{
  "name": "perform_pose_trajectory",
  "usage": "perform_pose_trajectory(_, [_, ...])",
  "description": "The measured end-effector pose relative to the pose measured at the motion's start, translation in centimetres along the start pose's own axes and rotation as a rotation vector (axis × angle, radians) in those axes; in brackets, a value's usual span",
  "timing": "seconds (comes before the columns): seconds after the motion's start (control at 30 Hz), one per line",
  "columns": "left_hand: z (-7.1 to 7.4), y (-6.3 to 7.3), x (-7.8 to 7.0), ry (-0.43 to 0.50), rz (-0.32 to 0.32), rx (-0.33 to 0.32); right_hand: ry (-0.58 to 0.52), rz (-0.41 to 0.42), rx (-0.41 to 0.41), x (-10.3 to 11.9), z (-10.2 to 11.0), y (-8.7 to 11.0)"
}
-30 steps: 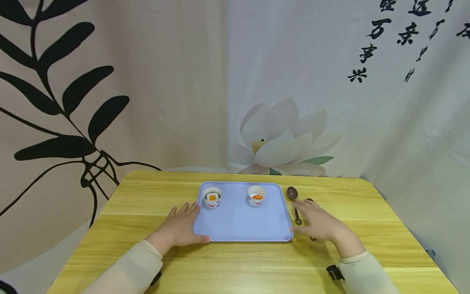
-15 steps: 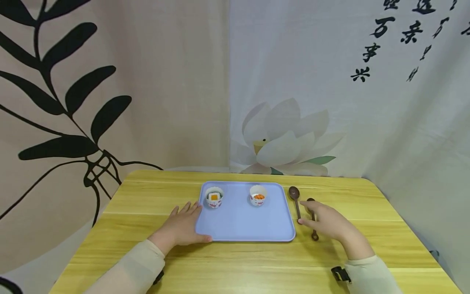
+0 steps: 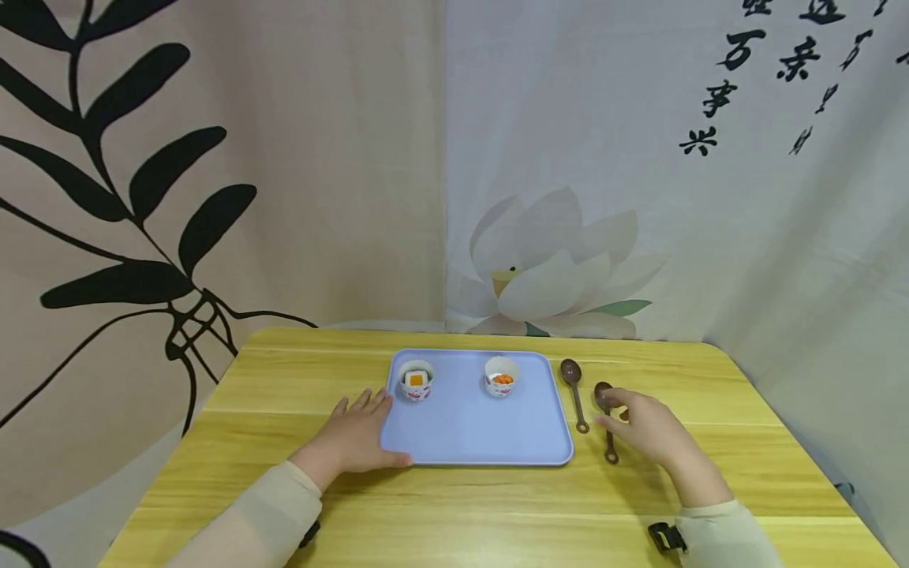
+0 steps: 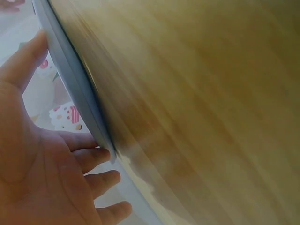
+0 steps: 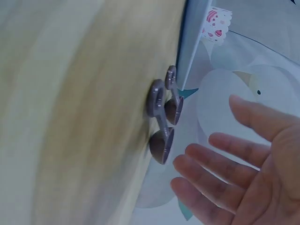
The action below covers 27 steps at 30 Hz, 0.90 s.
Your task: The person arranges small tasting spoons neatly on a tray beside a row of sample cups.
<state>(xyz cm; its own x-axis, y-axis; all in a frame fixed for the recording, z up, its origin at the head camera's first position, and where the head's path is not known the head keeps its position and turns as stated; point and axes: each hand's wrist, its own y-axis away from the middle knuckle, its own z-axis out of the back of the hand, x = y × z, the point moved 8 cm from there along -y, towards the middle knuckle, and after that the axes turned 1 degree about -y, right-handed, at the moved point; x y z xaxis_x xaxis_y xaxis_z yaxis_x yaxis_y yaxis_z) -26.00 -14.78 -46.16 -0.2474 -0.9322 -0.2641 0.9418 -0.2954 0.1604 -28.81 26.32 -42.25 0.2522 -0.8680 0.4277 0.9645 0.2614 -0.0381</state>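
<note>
"What did the head view show?"

"A wooden surface (image 3: 483,513) bearing a pale blue tray (image 3: 476,434). The left cup (image 3: 407,390) and the right cup (image 3: 499,391) stood on its far half, each with food inside. Just right of the tray, the left spoon (image 3: 577,397) and the right spoon (image 3: 610,443) lay apart, bowls pointing away from the person."

"How was the step best done?"

"It looked like a reach for the right spoon. In my judgement, a pinch at mid-handle suited it, thumb on one side and fingers on the other, leaving the bowl untouched and the left spoon unbumped. A steady tray would have helped."

"And the hands?"

"The left hand (image 3: 353,439) lay along the tray's left edge, fingers spread, thumb by the near corner. The right hand (image 3: 652,430) hung over the right spoon, thumb and forefinger parted."

"The left wrist view?"

"Thumb and fingertips met the tray's rim without wrapping round it; the palm was bare."

"The right wrist view?"

"The fingers were loosely extended and held nothing. A gap separated them from both spoons, which rested on the surface beside the tray."
</note>
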Motion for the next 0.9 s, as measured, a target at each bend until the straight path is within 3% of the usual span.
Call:
perform_pose_trajectory(0.53, [0.1, -0.1, 0.0, -0.009, -0.001, 0.004, -0.082, -0.092, 0.059, -1.7, -0.6, -0.5])
perform_pose_trajectory(0.9, [0.1, 0.1, -0.1, 0.014, 0.007, 0.007, -0.279, -0.236, 0.122, -3.3, -1.3, -0.2])
